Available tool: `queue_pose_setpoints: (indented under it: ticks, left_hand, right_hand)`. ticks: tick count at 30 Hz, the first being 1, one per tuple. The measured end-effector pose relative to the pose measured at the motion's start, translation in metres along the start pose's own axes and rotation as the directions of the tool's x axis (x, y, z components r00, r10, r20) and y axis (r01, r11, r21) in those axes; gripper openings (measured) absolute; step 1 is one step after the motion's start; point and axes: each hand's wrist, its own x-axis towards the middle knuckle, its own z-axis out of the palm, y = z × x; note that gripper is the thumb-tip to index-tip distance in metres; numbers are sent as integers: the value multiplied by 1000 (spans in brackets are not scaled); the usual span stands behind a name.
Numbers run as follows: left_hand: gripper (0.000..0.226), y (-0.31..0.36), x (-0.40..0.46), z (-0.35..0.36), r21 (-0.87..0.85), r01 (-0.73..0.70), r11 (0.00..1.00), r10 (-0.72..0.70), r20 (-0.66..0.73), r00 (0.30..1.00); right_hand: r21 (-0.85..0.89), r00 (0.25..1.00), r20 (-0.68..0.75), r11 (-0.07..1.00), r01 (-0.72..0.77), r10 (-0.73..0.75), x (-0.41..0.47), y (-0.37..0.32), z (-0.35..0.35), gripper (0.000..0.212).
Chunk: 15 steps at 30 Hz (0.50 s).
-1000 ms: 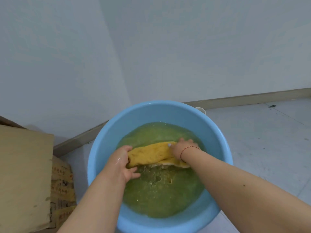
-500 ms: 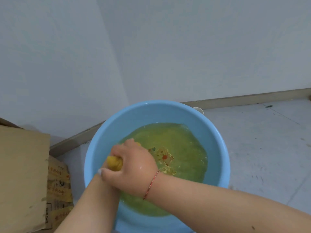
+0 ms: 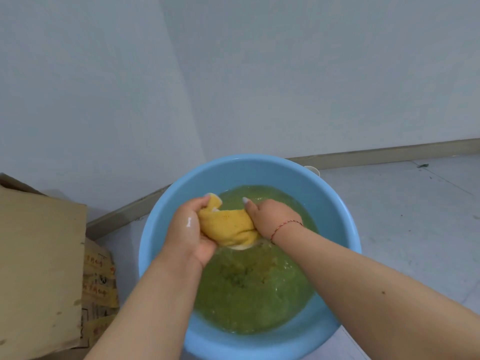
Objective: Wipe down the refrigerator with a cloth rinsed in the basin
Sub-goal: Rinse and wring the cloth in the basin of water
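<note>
Here, both hands' grip, left hand (image 3: 191,229) and right hand (image 3: 270,219), wrings a yellow cloth (image 3: 228,227) over the blue basin (image 3: 161,224) of seemingly greenish water (image 3: 249,294).

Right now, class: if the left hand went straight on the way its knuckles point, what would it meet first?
The left hand grips the yellow cloth and points away from the person, toward the basin's far side. It would probably meet the blue basin at its far inner wall first, though depth is hard to judge.

Pale floor (image 3: 415,216), blue basin (image 3: 259,172), cardboard box (image 3: 39,255)
</note>
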Motion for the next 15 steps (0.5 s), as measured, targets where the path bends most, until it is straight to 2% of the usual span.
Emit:
queue_pose_setpoints:
  ticks: [2,4,6,7,8,9,10,11,13,15]
  left_hand:
    - [16,4,6,-15,58,29,998,-26,-43,999]
    - [33,4,14,-30,257,82,963,-49,-129,990]
    - [43,1,19,-42,527,75,847,37,-199,979]
    - [51,0,21,-46,675,41,737,131,-202,971]
    - [60,1,22,-49,795,-11,606,234,-166,958]
    - [67,2,22,-49,902,-59,427,313,-86,946]
    - [71,0,22,-50,955,-123,269,343,25,939]
    - [74,-3,22,-50,967,-200,160,309,143,940]
    - [82,-11,20,-46,933,-355,58,151,344,927]
    - [77,-18,18,-40,882,-471,24,35,470,882]
  right_hand:
    - [-133,992,63,986,-97,107,5,13,2,73]
    - [-269,972,143,953,-142,185,9,29,5,81]
    - [-379,937,275,920,-99,214,9,37,12,88]
    - [-438,915,356,899,-15,188,6,38,16,90]
    - [-481,890,431,872,86,150,3,37,21,85]
    - [-501,863,493,847,178,111,-1,33,23,73]
    - [-517,841,537,814,265,67,-7,26,24,59]
    - [-539,826,563,767,348,21,-12,18,23,49]
    - [-556,806,588,688,467,-72,-23,-3,12,38]
    - [-513,794,558,652,558,-241,-34,-23,-9,27]
